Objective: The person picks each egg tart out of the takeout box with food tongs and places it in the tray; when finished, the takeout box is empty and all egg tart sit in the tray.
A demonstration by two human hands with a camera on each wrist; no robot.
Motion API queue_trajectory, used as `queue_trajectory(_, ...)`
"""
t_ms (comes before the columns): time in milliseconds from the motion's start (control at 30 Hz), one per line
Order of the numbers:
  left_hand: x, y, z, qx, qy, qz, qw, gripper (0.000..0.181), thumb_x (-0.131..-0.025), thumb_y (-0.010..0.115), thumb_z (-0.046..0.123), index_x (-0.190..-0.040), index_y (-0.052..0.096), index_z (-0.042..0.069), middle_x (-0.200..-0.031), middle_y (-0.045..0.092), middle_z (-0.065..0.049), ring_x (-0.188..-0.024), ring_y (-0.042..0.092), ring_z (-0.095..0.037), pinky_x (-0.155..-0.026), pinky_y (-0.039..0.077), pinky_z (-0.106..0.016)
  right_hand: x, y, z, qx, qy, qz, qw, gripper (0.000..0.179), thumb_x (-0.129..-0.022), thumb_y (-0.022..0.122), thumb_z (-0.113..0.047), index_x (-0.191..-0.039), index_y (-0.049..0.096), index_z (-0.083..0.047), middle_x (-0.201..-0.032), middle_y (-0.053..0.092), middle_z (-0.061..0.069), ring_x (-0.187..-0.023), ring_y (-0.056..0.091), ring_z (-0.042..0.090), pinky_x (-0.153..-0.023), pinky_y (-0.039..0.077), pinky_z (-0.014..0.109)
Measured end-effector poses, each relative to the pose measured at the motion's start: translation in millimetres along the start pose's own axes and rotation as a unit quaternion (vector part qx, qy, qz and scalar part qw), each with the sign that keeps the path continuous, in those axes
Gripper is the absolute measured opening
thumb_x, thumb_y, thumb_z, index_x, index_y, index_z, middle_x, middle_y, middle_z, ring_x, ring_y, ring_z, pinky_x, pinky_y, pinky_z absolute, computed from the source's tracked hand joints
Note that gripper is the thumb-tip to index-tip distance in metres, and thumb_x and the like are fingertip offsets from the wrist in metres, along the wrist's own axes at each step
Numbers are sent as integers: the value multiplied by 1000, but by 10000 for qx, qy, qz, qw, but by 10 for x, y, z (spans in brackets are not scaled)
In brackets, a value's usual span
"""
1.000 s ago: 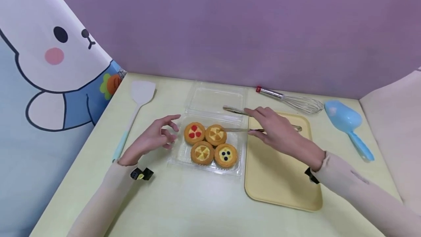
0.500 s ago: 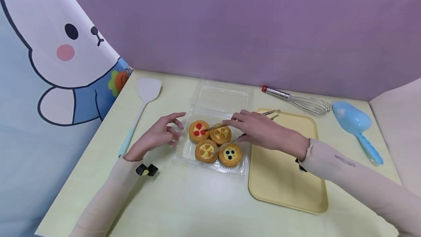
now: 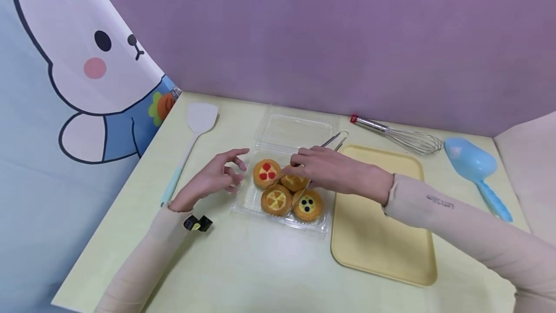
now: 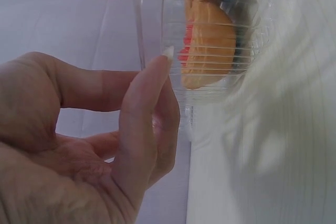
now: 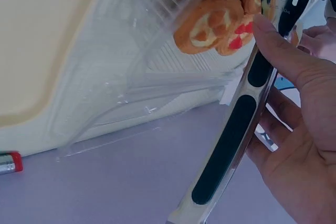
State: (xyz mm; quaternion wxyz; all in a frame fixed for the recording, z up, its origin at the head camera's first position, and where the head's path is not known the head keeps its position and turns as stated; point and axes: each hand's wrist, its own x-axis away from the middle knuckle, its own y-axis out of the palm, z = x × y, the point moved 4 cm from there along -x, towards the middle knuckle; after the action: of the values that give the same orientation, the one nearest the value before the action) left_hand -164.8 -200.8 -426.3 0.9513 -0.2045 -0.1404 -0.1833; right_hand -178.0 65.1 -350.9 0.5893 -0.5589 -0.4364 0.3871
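My right hand [image 3: 323, 170] grips a pair of metal tongs [image 5: 226, 150] with dark handle pads, low over the clear plastic container [image 3: 247, 202]. The tong arms reach down on either side of the front-left tart [image 3: 276, 200], topped with orange wedges. Beside it sits a tart with dark berries [image 3: 307, 205]. Behind are a tart with red pieces [image 3: 267, 173] and another orange-topped tart [image 3: 292, 182], partly hidden by the right hand. My left hand [image 3: 217, 175], fingers loosely bent and holding nothing, is right at the container's left rim; its thumb tip [image 4: 167, 56] overlaps the clear wall in the left wrist view.
The container's clear lid [image 3: 297, 127] lies folded back. To the right is a yellow tray [image 3: 384, 240], with a whisk [image 3: 397, 134] and a blue scoop [image 3: 471, 161] beyond it. A white spatula [image 3: 201, 117] lies at the left. A purple wall [image 3: 304, 37] rises behind the table.
The right hand has moved left and forward over the container, turning the tongs from pointing left to pointing toward the front-left tart. The left hand has barely moved; the head view has shifted slightly.
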Motion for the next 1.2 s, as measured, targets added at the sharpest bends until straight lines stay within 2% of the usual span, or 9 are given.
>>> queue_trajectory(467,9,-1,3,-39,4,32,10000,82,-90,56,-15,-164,31,8,-123,54,-24,-76,62,-20,-64,62,-29,-102,-44,-44,492,-171,-124,9986,67,-86,85,-18,-148,60,-27,-122,66,0,-109,58,19,-100,51,38)
queue_trajectory(800,3,14,18,62,112,3,9999,82,-89,53,-17,-164,30,7,-122,53,-24,-75,61,-20,-62,60,-28,-175,-66,-53,876,-246,-301,9954,59,-95,73,-6,-148,60,-27,-126,66,4,-113,58,22,-105,51,41)
queue_trajectory(1200,-10,21,6,17,40,8,10000,81,-90,55,-16,-164,30,8,-122,53,-24,-75,61,-19,-63,61,-29,-242,-89,-66,1032,-327,-400,9933,61,-96,72,-4,-151,56,-27,-133,64,3,-122,56,23,-112,48,42)
